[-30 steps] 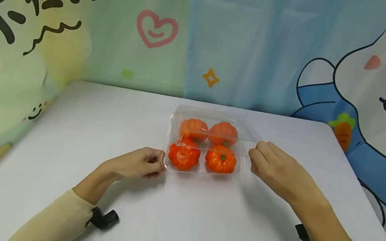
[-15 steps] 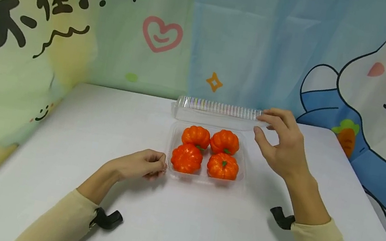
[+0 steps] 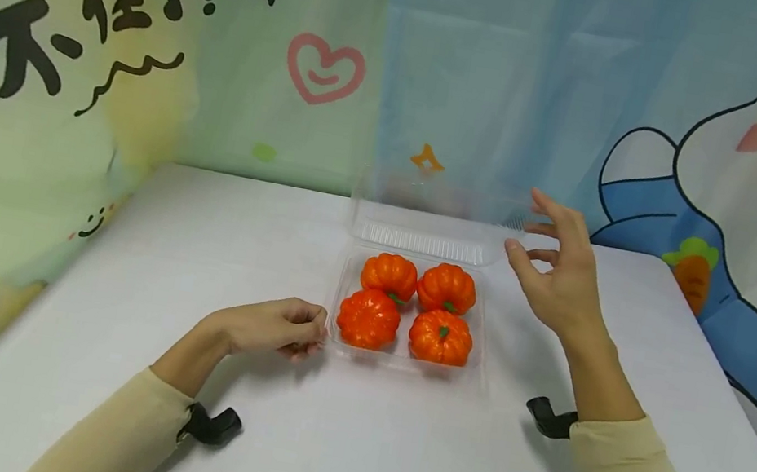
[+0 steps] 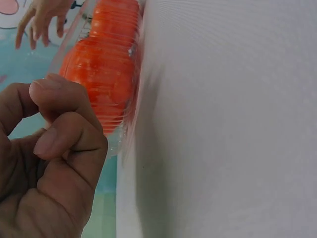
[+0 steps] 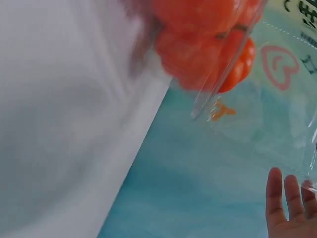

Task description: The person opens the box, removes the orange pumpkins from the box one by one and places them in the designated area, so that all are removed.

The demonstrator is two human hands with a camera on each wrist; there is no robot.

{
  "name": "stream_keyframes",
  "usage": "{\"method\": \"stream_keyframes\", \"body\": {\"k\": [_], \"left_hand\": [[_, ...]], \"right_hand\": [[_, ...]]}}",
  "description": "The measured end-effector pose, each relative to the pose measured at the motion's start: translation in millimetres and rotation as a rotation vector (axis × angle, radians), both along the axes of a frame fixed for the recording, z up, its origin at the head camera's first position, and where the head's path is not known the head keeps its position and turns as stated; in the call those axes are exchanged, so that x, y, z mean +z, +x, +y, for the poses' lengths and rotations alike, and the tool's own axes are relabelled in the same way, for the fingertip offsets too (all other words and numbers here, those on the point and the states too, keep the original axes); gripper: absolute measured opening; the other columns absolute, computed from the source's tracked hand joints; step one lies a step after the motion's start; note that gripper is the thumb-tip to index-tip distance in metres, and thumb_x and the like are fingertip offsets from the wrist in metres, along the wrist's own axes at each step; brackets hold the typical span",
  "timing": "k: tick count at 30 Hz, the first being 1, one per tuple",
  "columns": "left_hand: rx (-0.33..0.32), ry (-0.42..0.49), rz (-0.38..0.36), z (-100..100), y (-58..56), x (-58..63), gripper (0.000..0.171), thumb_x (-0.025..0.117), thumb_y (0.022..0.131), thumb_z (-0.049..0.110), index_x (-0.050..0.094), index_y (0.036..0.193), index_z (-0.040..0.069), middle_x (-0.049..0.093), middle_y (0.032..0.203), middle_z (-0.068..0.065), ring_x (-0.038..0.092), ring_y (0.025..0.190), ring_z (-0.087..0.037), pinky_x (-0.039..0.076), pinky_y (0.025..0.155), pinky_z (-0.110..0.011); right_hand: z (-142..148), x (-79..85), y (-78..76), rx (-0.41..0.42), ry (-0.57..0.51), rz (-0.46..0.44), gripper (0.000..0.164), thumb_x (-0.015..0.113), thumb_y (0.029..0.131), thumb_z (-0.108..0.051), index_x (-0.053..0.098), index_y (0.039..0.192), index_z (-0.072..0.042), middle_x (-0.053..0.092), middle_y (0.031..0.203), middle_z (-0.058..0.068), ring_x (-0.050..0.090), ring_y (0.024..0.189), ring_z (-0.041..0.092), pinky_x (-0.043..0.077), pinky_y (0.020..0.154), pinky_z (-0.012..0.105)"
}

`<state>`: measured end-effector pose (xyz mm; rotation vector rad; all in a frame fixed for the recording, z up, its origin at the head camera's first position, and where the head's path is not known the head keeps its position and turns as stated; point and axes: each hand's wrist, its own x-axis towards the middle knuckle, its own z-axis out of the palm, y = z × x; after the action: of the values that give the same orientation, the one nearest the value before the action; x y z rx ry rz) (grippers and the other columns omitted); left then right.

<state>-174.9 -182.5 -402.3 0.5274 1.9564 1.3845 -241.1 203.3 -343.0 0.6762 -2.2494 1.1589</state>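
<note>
A clear plastic clamshell box (image 3: pixel 339 296) stands on the white table with its lid (image 3: pixel 422 239) raised at the back. Inside the base sit several small orange pumpkins (image 3: pixel 369 319) with green stems, in two rows. My left hand (image 3: pixel 275 325) is at the box's left front corner, fingers curled and pinching its edge; in the left wrist view the curled fingers (image 4: pixel 64 114) partly cover that edge. Beside the lid's right edge, my right hand (image 3: pixel 555 268) has its fingers spread and loosely bent. The right wrist view shows those fingers (image 5: pixel 293 198) extended by the clear lid.
The white table (image 3: pixel 381 451) reaches back to a printed cloth backdrop (image 3: pixel 478 78) with a rabbit figure, a heart and writing. Each wrist carries a small black camera mount (image 3: pixel 210 426) near the beige sleeve.
The lid has swung up and back from over the pumpkins. My right hand has let go of its front edge, moved up and away, and spread its fingers. The left hand stays at the corner.
</note>
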Motion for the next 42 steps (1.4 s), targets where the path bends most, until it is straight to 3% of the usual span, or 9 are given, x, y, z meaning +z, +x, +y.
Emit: {"method": "stream_keyframes", "body": {"k": [5,13,16,19,23,31,38,42], "left_hand": [[-0.031,-0.015,0.018,0,0.0,-2.1,0.021,0.048,0.104,0.016,0.048,0.086,0.004,0.052,0.076,-0.001,0.043,0.067,-0.015,0.035,0.065,-0.024],[-0.035,-0.010,0.015,-2,2.4,-3.6,0.024,0.048,0.104,0.017,0.049,0.088,-0.001,0.052,0.072,-0.002,0.042,0.066,-0.015,0.036,0.064,-0.023],[-0.043,0.002,0.016,-1,3.3,-3.8,0.026,0.049,0.105,0.017,0.047,0.087,-0.003,0.052,0.073,-0.001,0.043,0.066,-0.014,0.036,0.063,-0.022],[-0.039,0.000,0.027,-2,3.4,-2.9,0.025,0.048,0.104,0.016,0.047,0.087,-0.003,0.052,0.073,-0.002,0.043,0.065,-0.014,0.036,0.063,-0.022],[-0.035,-0.005,0.038,-2,2.1,-3.4,0.025,0.049,0.104,0.016,0.046,0.086,-0.001,0.051,0.074,-0.002,0.042,0.065,-0.015,0.036,0.063,-0.023],[-0.019,-0.007,0.037,-3,3.6,-4.5,0.026,0.050,0.104,0.017,0.047,0.084,0.001,0.052,0.074,-0.001,0.042,0.065,-0.015,0.036,0.063,-0.023],[-0.057,-0.014,0.048,-2,4.1,-5.5,0.030,0.050,0.105,0.020,0.048,0.086,-0.002,0.053,0.076,-0.003,0.043,0.064,-0.015,0.036,0.063,-0.023],[-0.044,-0.019,0.044,-4,4.6,-6.7,0.029,0.051,0.106,0.021,0.051,0.086,-0.001,0.054,0.077,-0.003,0.043,0.064,-0.015,0.036,0.062,-0.024]], "right_hand": [[4,-5.5,-6.1,-0.015,0.044,-0.012,0.084,0.072,0.091,0.003,0.032,0.161,-0.025,0.051,0.140,0.018,0.063,0.113,0.037,0.047,0.082,0.008],[-2,-10.7,-14.4,-0.033,0.056,-0.100,0.092,0.068,0.096,-0.007,0.011,0.164,-0.024,0.052,0.141,0.019,0.064,0.115,0.038,0.048,0.081,0.011],[-4,-12.3,-18.3,-0.034,0.060,-0.144,0.090,0.068,0.096,-0.009,0.011,0.165,-0.022,0.051,0.144,0.020,0.063,0.118,0.037,0.050,0.082,0.015],[-5,-16.1,-22.4,-0.027,0.056,-0.193,0.088,0.067,0.098,-0.012,0.010,0.165,-0.022,0.048,0.147,0.020,0.061,0.121,0.037,0.057,0.087,0.033],[-6,-20.4,-23.8,-0.022,0.054,-0.217,0.086,0.065,0.100,-0.013,0.010,0.165,-0.021,0.047,0.149,0.020,0.059,0.123,0.039,0.055,0.088,0.057],[-10,-25.8,-23.8,-0.005,0.091,-0.284,0.081,0.065,0.101,-0.018,0.015,0.164,-0.007,0.042,0.155,0.023,0.055,0.127,0.042,0.052,0.095,0.059],[-8,-35.3,-25.0,-0.019,0.120,-0.327,0.074,0.063,0.102,-0.020,0.021,0.161,-0.006,0.041,0.158,0.021,0.057,0.128,0.042,0.050,0.099,0.059],[-8,-39.6,-24.9,-0.025,0.129,-0.376,0.068,0.061,0.104,-0.025,0.027,0.159,-0.004,0.039,0.159,0.021,0.055,0.131,0.043,0.048,0.103,0.059]]}}
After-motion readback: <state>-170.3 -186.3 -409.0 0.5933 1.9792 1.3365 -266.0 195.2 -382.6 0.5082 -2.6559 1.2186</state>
